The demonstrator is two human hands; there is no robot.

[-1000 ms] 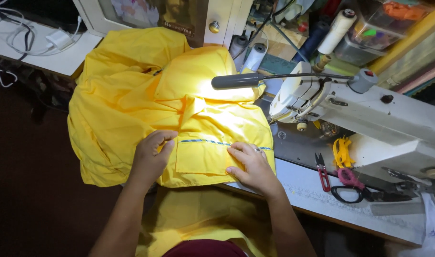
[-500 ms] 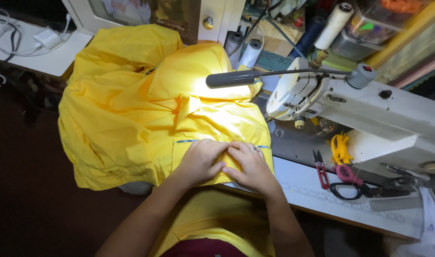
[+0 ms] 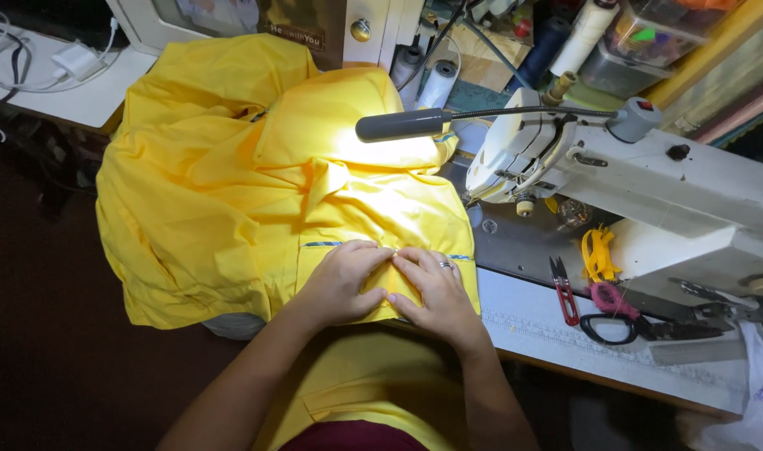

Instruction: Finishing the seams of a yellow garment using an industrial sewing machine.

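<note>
While the yellow garment (image 3: 256, 192) lies heaped on the worktop (image 3: 548, 330) left of the sewing machine (image 3: 649, 192), the left hand (image 3: 344, 280) and right hand (image 3: 436, 288) press flat on its pocket, grips open, clasping nothing. The cloth looks light, soft and slippery; probably best pinched at the pocket's stitched edges.

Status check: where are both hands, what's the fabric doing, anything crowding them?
Left hand and right hand flat on the yellow garment, fingertips meeting at the pocket's top edge. Garment heaped under the lamp. Snips and scissors lie clear to the right.
</note>
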